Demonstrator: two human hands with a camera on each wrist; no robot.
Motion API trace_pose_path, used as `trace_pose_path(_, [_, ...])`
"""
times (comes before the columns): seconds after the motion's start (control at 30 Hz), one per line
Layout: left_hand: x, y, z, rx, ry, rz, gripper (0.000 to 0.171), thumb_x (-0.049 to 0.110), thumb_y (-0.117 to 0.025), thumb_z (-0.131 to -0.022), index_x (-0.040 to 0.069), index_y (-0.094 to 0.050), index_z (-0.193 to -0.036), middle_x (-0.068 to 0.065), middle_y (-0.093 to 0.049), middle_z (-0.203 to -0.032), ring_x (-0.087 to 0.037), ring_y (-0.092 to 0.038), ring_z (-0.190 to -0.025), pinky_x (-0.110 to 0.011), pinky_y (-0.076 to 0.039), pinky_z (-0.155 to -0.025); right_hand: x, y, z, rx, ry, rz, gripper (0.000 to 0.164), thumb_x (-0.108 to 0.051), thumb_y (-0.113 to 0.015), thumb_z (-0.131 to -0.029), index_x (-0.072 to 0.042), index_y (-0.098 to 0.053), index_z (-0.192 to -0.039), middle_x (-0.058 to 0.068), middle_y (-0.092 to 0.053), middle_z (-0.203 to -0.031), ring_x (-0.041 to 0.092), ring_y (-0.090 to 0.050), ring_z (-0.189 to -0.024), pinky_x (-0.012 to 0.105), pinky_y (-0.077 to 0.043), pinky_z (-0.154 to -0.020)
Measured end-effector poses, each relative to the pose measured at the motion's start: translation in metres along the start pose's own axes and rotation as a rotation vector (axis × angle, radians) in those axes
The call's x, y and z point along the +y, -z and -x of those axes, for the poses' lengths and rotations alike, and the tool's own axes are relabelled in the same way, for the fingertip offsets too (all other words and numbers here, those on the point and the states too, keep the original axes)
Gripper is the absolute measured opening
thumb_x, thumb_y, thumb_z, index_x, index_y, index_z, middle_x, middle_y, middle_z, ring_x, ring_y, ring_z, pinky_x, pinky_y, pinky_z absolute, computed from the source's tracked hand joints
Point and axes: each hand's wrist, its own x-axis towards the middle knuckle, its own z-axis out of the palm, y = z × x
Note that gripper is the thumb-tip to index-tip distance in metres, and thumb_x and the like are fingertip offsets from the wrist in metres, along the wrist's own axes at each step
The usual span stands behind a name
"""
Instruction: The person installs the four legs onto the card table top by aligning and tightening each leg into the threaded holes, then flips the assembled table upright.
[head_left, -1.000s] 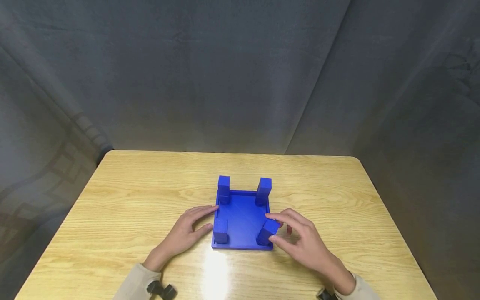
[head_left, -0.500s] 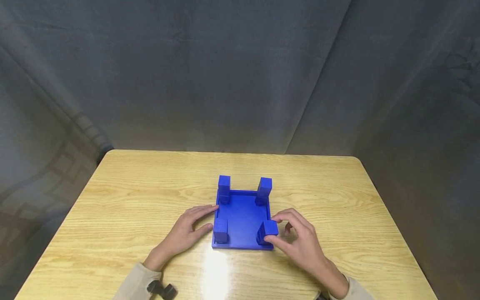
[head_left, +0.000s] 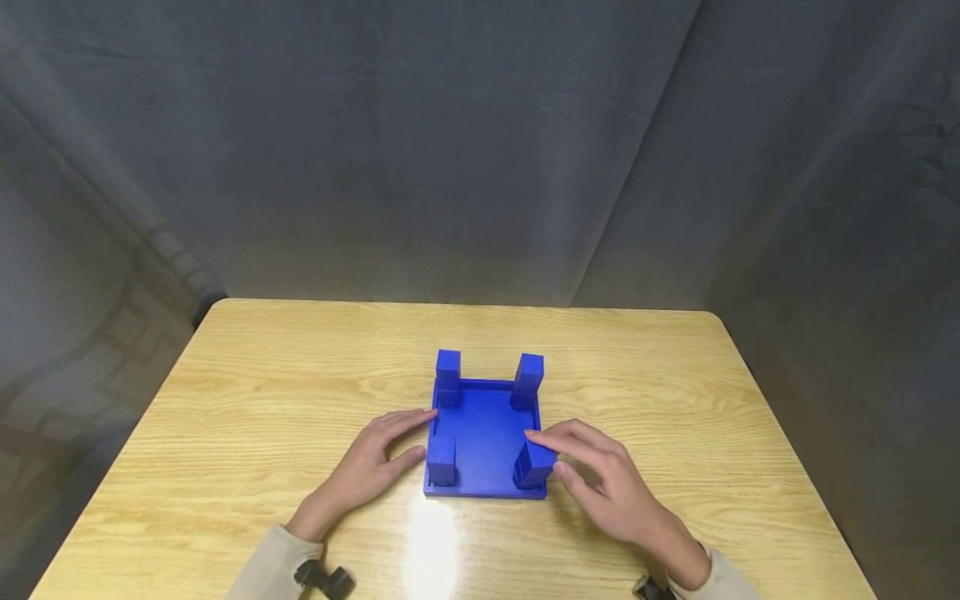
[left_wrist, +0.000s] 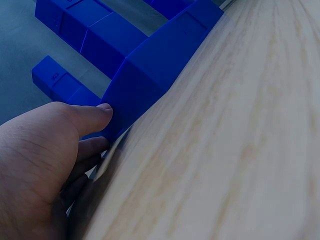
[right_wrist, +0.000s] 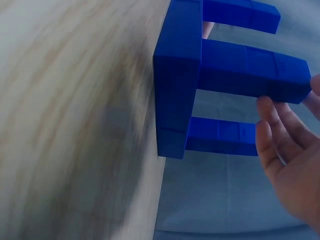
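A blue square base [head_left: 487,442] with a raised rim lies on the wooden table, one square leg standing up at each corner. My right hand [head_left: 611,479] is at the near right leg [head_left: 534,467], index finger along its far side and thumb by its right side. The right wrist view has fingertips [right_wrist: 265,102] against this leg close to its free end. On the other side, my left hand [head_left: 367,467] rests along the base's left edge with fingers extended. In the left wrist view its thumb [left_wrist: 102,116] touches the base's side wall.
The near left leg [head_left: 441,461], far left leg [head_left: 448,375] and far right leg [head_left: 528,379] stand upright. Wooden tabletop [head_left: 300,367] surrounds the base. A dark grey curtain [head_left: 450,167] hangs behind the table and at both sides.
The near right leg has turned about its length since one second ago. My right index finger has shifted left across its far side, and the thumb from its near side to its right. Left hand unmoved.
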Motion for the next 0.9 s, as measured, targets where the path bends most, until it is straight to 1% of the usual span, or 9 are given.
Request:
trace_pose_path(0.23, [-0.001,0.0,0.0,0.001,-0.005,0.008,0.055,0.018,-0.08,-0.101,0.02,-0.067,-0.155,-0.005,-0.068,-0.155,-0.036,-0.063,-0.143,-0.065,-0.048,-0.12,0.0,-0.001,0.002,-0.027,-0.043,-0.015,0.053,0.006,-0.07,-0.097,-0.012,-0.073,-0.146,-0.004,-0.071,-0.122,0.015,-0.068,-0.101,0.033,-0.063,-0.081])
trace_pose_path(0.37, [-0.001,0.0,0.0,0.001,-0.007,0.009,0.055,0.019,-0.081,-0.101,0.021,-0.067,-0.155,-0.005,-0.067,-0.155,-0.036,-0.063,-0.143,-0.066,-0.048,-0.12,0.0,-0.003,0.002,-0.013,-0.049,-0.011,0.052,0.003,-0.077,-0.095,-0.013,-0.073,-0.144,-0.005,-0.071,-0.119,0.012,-0.067,-0.098,0.032,-0.063,-0.078])
trace_pose_path(0.43, [-0.001,0.0,0.0,0.001,-0.008,0.009,0.055,0.019,-0.08,-0.101,0.021,-0.067,-0.155,-0.004,-0.067,-0.155,-0.036,-0.063,-0.143,-0.066,-0.048,-0.12,0.0,-0.005,0.002,0.025,-0.056,0.007,0.043,-0.006,-0.082,-0.097,-0.014,-0.074,-0.139,-0.006,-0.072,-0.114,0.011,-0.066,-0.095,0.031,-0.063,-0.076])
trace_pose_path(0.5, [-0.002,0.0,0.0,0.002,-0.009,0.009,0.055,0.02,-0.08,-0.102,0.021,-0.067,-0.155,-0.004,-0.068,-0.155,-0.036,-0.063,-0.143,-0.066,-0.048,-0.12,0.001,-0.007,0.002,0.074,-0.062,0.037,0.034,-0.023,-0.085,-0.1,-0.014,-0.075,-0.131,-0.006,-0.072,-0.109,0.011,-0.066,-0.09,0.027,-0.062,-0.074])
trace_pose_path(0.57, [-0.002,-0.001,0.0,0.002,-0.01,0.01,0.055,0.02,-0.08,-0.102,0.021,-0.067,-0.155,-0.004,-0.068,-0.155,-0.036,-0.063,-0.143,-0.065,-0.048,-0.12,0.001,-0.01,0.001,0.126,-0.059,0.058,0.036,-0.039,-0.084,-0.1,-0.013,-0.075,-0.123,-0.005,-0.072,-0.104,0.013,-0.066,-0.089,0.024,-0.061,-0.072])
trace_pose_path(0.63, [-0.002,-0.001,0.0,0.002,-0.01,0.009,0.055,0.02,-0.081,-0.102,0.022,-0.067,-0.155,-0.004,-0.068,-0.155,-0.035,-0.063,-0.143,-0.065,-0.048,-0.12,0.001,-0.013,0.0,0.168,-0.045,0.081,0.041,-0.047,-0.081,-0.1,-0.012,-0.074,-0.118,-0.003,-0.071,-0.1,0.015,-0.066,-0.086,0.022,-0.06,-0.07])
trace_pose_path(0.77, [-0.002,0.0,0.0,0.003,-0.012,0.003,0.055,0.02,-0.081,-0.102,0.022,-0.067,-0.155,-0.004,-0.068,-0.155,-0.035,-0.064,-0.142,-0.065,-0.048,-0.12,0.0,-0.016,0.0,0.202,-0.018,0.093,0.042,-0.044,-0.085,-0.098,-0.009,-0.073,-0.118,0.0,-0.071,-0.099,0.016,-0.066,-0.085,0.02,-0.058,-0.068])
trace_pose_path(0.83, [-0.002,0.0,0.0,0.003,-0.01,0.003,0.055,0.02,-0.081,-0.101,0.022,-0.067,-0.155,-0.004,-0.068,-0.155,-0.035,-0.063,-0.143,-0.065,-0.048,-0.12,0.0,-0.015,0.001,0.198,-0.024,0.098,0.042,-0.04,-0.088,-0.096,-0.009,-0.073,-0.119,0.0,-0.072,-0.1,0.016,-0.067,-0.086,0.02,-0.058,-0.069])
trace_pose_path(0.9, [-0.002,-0.001,0.001,0.001,-0.008,0.004,0.056,0.019,-0.081,-0.101,0.022,-0.067,-0.155,-0.004,-0.068,-0.155,-0.035,-0.063,-0.143,-0.065,-0.048,-0.12,-0.001,-0.014,0.001,0.179,-0.055,0.092,0.043,-0.032,-0.093,-0.092,-0.01,-0.072,-0.123,-0.001,-0.072,-0.104,0.017,-0.068,-0.089,0.021,-0.058,-0.07])
